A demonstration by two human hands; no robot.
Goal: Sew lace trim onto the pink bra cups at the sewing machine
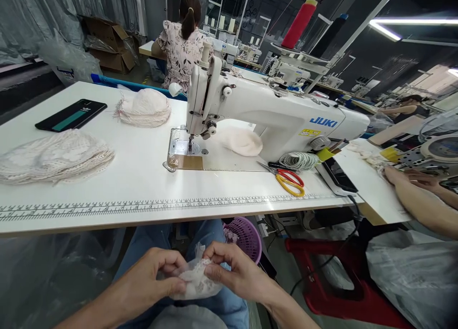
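Observation:
Above my lap, my left hand (157, 276) and my right hand (232, 269) both pinch a small white lace piece (198, 281). The left thumb presses on its near left side, while the right thumb and fingers grip its upper right edge. Lace pattern and sheer fabric show between the hands; its full shape is folded out of sight. Beyond them, on the table, stands a white JUKI sewing machine (272, 104). Its presser foot (191, 143) is above the needle plate. A pale beige cup-shaped piece (243, 142) lies under the machine's arm.
Stacked lace pieces (57, 157), another cup stack (145, 108) and a black phone (71, 115) occupy the table's left. Scissors (289, 181) and a cord coil (300, 160) lie right. Below are a purple basket (248, 238) and red stool (322, 276). A co-worker's arms (422, 200) reach in at right.

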